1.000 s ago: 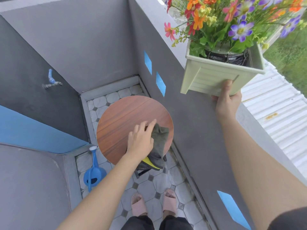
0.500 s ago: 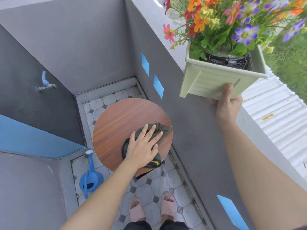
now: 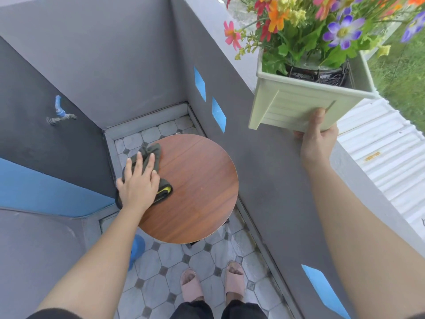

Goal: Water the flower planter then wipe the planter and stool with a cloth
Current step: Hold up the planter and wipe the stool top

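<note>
A round wooden stool (image 3: 197,187) stands on the tiled floor in the corner of a grey-walled balcony. My left hand (image 3: 138,180) lies flat on a dark green cloth (image 3: 154,155) with a yellow edge, pressing it on the stool's left rim. My right hand (image 3: 318,137) grips the bottom of a pale green square planter (image 3: 292,104) full of coloured flowers (image 3: 299,24), holding it in the air above the grey wall's top at the upper right.
A blue watering can (image 3: 137,248) stands on the floor below the stool, mostly hidden by my left arm. A tap (image 3: 60,112) sticks out of the left wall. My feet in pink slippers (image 3: 212,282) are on the tiles. A white corrugated roof (image 3: 386,157) lies beyond the wall.
My left hand has slid the cloth from the stool's near right side across to its left rim. The planter stays held up in my right hand.
</note>
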Demonstrator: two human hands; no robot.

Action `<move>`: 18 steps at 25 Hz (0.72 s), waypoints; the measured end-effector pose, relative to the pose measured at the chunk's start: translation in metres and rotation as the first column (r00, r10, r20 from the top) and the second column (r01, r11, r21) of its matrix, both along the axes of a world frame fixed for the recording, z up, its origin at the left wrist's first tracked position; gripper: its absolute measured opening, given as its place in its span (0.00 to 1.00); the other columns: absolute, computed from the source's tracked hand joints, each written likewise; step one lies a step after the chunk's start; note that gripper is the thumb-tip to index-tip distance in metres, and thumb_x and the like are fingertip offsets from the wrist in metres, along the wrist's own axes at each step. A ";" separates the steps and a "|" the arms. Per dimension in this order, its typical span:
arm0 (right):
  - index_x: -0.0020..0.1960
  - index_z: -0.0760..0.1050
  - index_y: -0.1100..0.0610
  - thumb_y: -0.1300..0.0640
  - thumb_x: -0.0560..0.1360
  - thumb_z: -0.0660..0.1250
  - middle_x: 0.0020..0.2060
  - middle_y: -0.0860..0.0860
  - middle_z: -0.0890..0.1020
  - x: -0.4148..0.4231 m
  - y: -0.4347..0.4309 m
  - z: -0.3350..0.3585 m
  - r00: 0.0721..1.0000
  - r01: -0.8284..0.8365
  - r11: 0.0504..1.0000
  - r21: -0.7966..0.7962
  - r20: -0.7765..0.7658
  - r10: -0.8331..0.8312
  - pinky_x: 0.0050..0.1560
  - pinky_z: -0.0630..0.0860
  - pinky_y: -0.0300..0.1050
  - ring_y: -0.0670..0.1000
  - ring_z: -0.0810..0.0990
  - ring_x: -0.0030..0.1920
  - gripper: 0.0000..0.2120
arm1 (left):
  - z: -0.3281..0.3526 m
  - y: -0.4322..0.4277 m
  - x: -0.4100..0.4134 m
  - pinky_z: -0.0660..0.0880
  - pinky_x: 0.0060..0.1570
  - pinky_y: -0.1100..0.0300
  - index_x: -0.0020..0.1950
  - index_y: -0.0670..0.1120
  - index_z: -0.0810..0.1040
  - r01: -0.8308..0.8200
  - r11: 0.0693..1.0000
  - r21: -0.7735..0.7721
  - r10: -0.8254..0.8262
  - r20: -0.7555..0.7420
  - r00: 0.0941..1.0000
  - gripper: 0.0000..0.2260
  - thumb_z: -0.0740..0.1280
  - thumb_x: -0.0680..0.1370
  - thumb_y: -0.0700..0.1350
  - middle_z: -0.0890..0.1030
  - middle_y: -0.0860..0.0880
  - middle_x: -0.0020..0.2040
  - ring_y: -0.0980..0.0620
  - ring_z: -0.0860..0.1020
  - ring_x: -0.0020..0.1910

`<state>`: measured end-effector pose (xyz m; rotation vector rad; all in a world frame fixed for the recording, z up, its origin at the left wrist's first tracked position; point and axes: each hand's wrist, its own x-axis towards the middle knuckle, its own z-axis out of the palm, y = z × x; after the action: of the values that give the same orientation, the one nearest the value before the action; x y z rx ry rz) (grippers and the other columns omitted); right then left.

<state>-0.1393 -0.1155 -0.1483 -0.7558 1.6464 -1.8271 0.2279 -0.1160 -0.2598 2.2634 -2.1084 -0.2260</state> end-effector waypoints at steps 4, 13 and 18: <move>0.53 0.71 0.56 0.37 0.67 0.63 0.47 0.56 0.74 0.000 0.000 0.001 1.000 -0.003 1.000 0.016 -0.001 0.003 0.33 0.76 0.36 0.53 0.75 0.47 0.25 | 0.001 0.036 -0.001 0.65 0.58 0.38 0.74 0.53 0.63 -0.187 0.982 0.007 0.187 -0.056 0.981 0.22 0.51 0.80 0.51 0.61 0.44 0.76 0.37 0.62 0.68; 0.53 0.71 0.52 0.38 0.66 0.63 0.47 0.52 0.77 0.003 0.003 0.007 1.000 -0.007 1.000 -0.007 0.022 0.007 0.36 0.78 0.36 0.49 0.77 0.48 0.22 | 0.002 0.133 -0.069 0.72 0.36 0.52 0.65 0.45 0.76 0.119 0.992 -0.036 -0.116 0.057 0.992 0.23 0.54 0.75 0.50 0.77 0.41 0.64 0.41 0.75 0.47; 0.50 0.72 0.48 0.37 0.66 0.63 0.47 0.52 0.77 0.003 0.003 0.008 1.000 -0.009 1.000 0.004 0.003 0.009 0.35 0.77 0.36 0.51 0.77 0.48 0.19 | -0.007 0.149 -0.146 0.73 0.35 0.55 0.63 0.46 0.78 0.468 0.883 -0.012 -0.468 -0.012 0.883 0.26 0.72 0.66 0.49 0.80 0.44 0.61 0.46 0.76 0.47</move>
<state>-0.1359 -0.1120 -0.1408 -0.7573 1.6414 -1.8172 0.0821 0.0333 -0.2667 1.6964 -2.6093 -0.2431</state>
